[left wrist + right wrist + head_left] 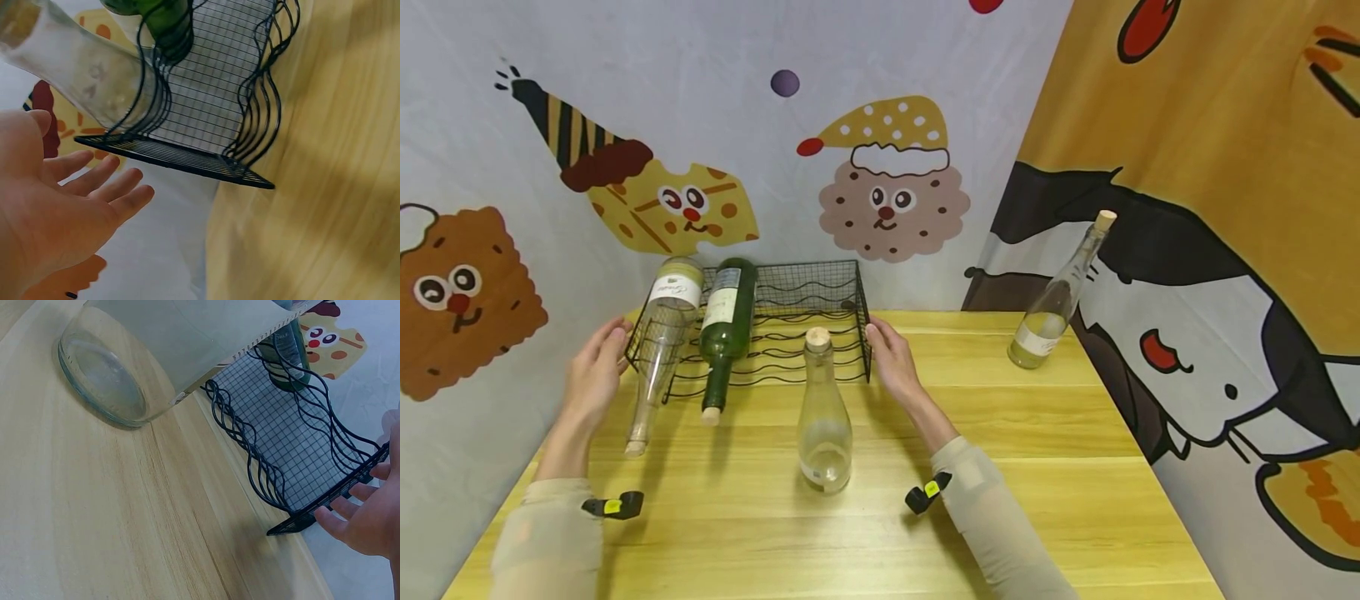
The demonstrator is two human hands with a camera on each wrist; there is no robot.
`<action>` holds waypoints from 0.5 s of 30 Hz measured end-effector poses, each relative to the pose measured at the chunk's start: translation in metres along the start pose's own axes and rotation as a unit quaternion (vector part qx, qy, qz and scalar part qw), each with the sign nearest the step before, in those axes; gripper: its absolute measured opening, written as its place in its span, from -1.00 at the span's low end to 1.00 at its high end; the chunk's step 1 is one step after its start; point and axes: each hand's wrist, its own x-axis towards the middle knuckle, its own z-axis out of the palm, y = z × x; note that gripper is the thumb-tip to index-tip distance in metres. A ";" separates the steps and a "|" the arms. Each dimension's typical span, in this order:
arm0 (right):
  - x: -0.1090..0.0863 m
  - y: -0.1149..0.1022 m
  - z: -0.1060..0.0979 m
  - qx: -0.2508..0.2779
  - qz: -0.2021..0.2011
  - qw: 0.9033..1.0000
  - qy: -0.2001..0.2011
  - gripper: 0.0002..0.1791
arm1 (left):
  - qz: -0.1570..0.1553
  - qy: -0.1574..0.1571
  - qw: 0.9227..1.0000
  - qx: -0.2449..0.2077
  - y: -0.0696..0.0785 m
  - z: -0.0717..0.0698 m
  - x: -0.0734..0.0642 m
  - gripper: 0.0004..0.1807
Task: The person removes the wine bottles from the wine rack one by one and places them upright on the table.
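Note:
A black wire bottle rack [805,279] lies between my hands at the table's far side. Two corked bottles lie in its left part, necks toward me: a clear bottle [674,292] with a white label and a green bottle [727,308]. My left hand [593,367] is beside the rack's left end, its fingers [128,184] extended near the mesh panel; contact is unclear. At the right end, my right hand [895,362] has its fingertips [334,522] against or very close to the side panel. Nothing is gripped by either hand.
A corked clear bottle [824,417] stands upright on the wooden table [1000,500], in front of the rack. Another corked bottle [1047,321] with a pale label stands at the far right, near the printed curtain [1150,250]. A patterned cloth [737,167] hangs behind the rack.

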 end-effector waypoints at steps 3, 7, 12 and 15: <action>0.000 0.000 0.000 0.001 -0.001 1.000 -0.001 -0.32 | -0.017 -0.020 0.999 -0.019 -0.004 0.000 0.002 -0.22; -0.001 -0.001 0.000 0.002 -0.002 1.000 -0.001 -0.32 | -0.026 -0.045 0.998 -0.040 -0.009 0.000 0.005 -0.19; 0.000 -0.001 0.000 0.004 -0.006 1.000 -0.001 -0.32 | -0.030 -0.067 0.996 -0.058 -0.014 0.001 0.007 -0.18; 0.000 0.000 0.000 0.007 -0.008 1.000 -0.002 -0.32 | -0.030 -0.069 0.994 -0.081 -0.018 0.002 0.009 -0.18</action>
